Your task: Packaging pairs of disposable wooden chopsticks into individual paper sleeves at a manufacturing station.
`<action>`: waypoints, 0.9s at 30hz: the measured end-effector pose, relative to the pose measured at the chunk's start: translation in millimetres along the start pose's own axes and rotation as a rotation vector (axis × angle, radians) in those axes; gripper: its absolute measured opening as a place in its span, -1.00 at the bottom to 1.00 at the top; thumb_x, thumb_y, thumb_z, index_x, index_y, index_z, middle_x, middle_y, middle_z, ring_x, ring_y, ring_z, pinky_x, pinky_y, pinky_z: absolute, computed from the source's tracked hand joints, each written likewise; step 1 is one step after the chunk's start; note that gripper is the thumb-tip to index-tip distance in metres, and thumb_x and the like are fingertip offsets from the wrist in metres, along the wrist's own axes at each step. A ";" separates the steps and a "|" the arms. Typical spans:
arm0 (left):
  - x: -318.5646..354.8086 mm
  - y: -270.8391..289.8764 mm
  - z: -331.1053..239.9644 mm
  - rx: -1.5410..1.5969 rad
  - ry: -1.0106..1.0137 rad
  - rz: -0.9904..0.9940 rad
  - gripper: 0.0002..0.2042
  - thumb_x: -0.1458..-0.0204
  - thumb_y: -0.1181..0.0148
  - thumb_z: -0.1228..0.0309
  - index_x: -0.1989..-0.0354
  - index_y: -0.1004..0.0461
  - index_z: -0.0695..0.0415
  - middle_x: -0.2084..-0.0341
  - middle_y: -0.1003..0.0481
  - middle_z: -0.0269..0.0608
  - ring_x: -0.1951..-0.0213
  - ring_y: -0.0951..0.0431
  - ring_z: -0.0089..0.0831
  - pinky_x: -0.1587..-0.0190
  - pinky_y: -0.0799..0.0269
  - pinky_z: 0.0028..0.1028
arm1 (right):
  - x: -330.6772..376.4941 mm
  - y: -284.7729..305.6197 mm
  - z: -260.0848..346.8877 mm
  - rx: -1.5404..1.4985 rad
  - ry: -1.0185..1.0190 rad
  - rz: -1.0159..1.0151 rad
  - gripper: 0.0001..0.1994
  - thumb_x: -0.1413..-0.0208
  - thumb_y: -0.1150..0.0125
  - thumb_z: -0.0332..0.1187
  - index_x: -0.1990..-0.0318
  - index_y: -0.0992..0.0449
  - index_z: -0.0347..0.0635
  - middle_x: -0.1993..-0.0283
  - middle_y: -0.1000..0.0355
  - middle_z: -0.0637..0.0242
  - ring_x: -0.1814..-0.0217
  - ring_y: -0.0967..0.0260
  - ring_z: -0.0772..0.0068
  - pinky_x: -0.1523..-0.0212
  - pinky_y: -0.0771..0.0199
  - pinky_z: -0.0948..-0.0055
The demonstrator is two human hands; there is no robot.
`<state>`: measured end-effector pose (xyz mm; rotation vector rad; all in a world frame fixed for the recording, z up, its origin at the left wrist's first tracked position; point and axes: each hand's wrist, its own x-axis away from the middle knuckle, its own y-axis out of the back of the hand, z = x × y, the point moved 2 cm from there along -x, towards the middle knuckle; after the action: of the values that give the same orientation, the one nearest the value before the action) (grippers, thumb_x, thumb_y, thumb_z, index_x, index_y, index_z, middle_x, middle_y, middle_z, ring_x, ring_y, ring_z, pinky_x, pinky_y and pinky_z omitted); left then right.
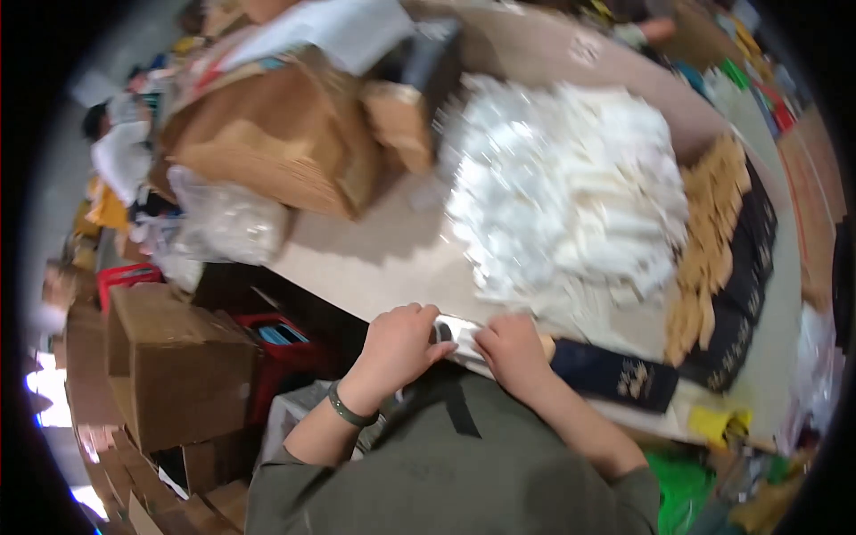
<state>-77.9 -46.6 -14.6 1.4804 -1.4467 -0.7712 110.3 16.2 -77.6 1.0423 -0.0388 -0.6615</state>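
Note:
At the table's near edge, a small flat white piece (462,332) is stretched between my two hands; it looks like cloth, but its kind is unclear. My left hand (399,349) pinches its left end, where a dark oval patch shows beside the fingers. My right hand (515,352) grips the other end with bent fingers. Just right of that hand lies a folded navy textile (615,374) with a pale gold pattern, probably a sock. Beyond my hands spreads a large heap of white, sock-like pieces (615,192), its left part glossy like plastic film.
Tan pieces (709,259) and patterned dark pieces (758,276) lie in rows on the right. Far left on the table (348,267) stand a brown paper bag (267,134) and a clear plastic bag (227,218). A cardboard box (178,366) and a red crate (276,348) sit lower left.

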 end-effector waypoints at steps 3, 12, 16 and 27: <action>-26.5 92.8 32.5 -0.048 0.003 -0.384 -0.69 0.00 -0.34 0.18 0.19 -0.53 0.13 0.37 -0.55 -0.06 0.28 -0.58 -0.11 0.26 -0.48 -0.24 | 1.5 1.7 3.4 0.020 0.046 -0.027 -0.83 0.10 -0.35 -0.34 0.38 -0.46 -0.09 0.39 -0.33 0.25 0.26 -0.34 0.12 0.19 -0.27 0.14; -116.5 201.0 102.8 -0.364 0.299 -0.483 -0.87 0.09 -0.28 0.48 0.35 -0.62 0.23 0.31 -0.59 0.06 0.19 -0.61 0.01 0.13 -0.57 -0.19 | 39.8 47.0 6.0 0.042 -0.012 -0.202 -0.75 0.14 -0.39 -0.39 0.26 -0.52 -0.17 0.19 -0.45 0.19 0.12 -0.38 0.05 0.04 -0.32 0.11; -112.3 201.7 97.5 -0.464 0.302 -0.520 -0.86 0.06 -0.22 0.51 0.30 -0.58 0.20 0.26 -0.57 0.04 0.17 -0.59 0.01 0.15 -0.56 -0.20 | 61.1 59.3 -2.8 0.003 -0.094 -0.216 -0.77 0.14 -0.38 -0.40 0.28 -0.51 -0.18 0.18 -0.45 0.17 0.12 -0.38 0.04 0.04 -0.32 0.10; 43.8 2.0 134.8 0.957 0.184 -0.232 -0.94 -0.21 -0.18 0.52 0.23 -0.54 0.23 0.41 -0.45 -0.52 0.38 -0.32 -0.74 0.31 -0.22 -0.70 | 51.6 71.4 -2.4 -0.039 -0.093 0.029 -0.57 0.24 -0.49 -0.36 0.21 -0.43 -0.29 -0.22 -0.26 -0.07 -0.25 -0.24 -0.19 -0.22 -0.30 0.04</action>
<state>-194.7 -112.7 -60.2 2.3848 -1.5917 -0.0067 187.6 14.6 -35.3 0.9718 -0.1207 -0.6817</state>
